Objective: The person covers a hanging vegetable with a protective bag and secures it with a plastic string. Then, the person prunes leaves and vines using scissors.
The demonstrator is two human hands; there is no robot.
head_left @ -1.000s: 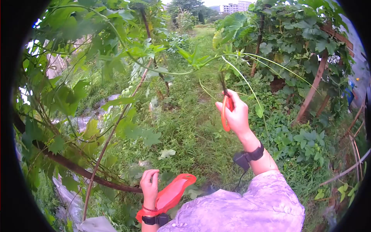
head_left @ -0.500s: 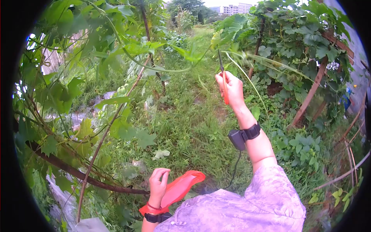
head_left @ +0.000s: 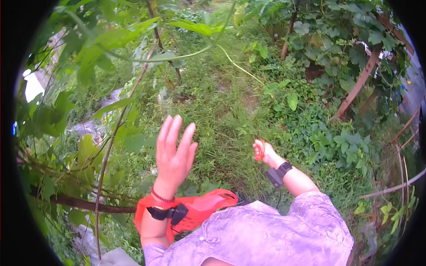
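Note:
My left hand [head_left: 173,150] is raised left of centre, fingers spread and nothing in it. A red plastic bag [head_left: 195,208] hangs from that forearm, beside a black wrist strap [head_left: 162,213]. To the right and lower, my right hand [head_left: 263,151] is closed around the orange-red handles of scissors [head_left: 261,150]; their blades are hard to make out. Above both hands, a green vine stem [head_left: 186,55] curves across the upper left, with a leaf [head_left: 197,27] on it and a thin pale tendril [head_left: 242,68] trailing right.
Leafy vines on wooden stakes [head_left: 359,84] stand at the right. At the left, large leaves, a thin slanting stick [head_left: 111,142] and a dark branch [head_left: 84,202] stand close to me. Grass and weeds [head_left: 222,128] cover the ground between.
My left hand has risen and its fingers have spread. My right hand has come down from the vine with the scissors. The view has tilted downward, and the vine's right-hand part has gone from sight.

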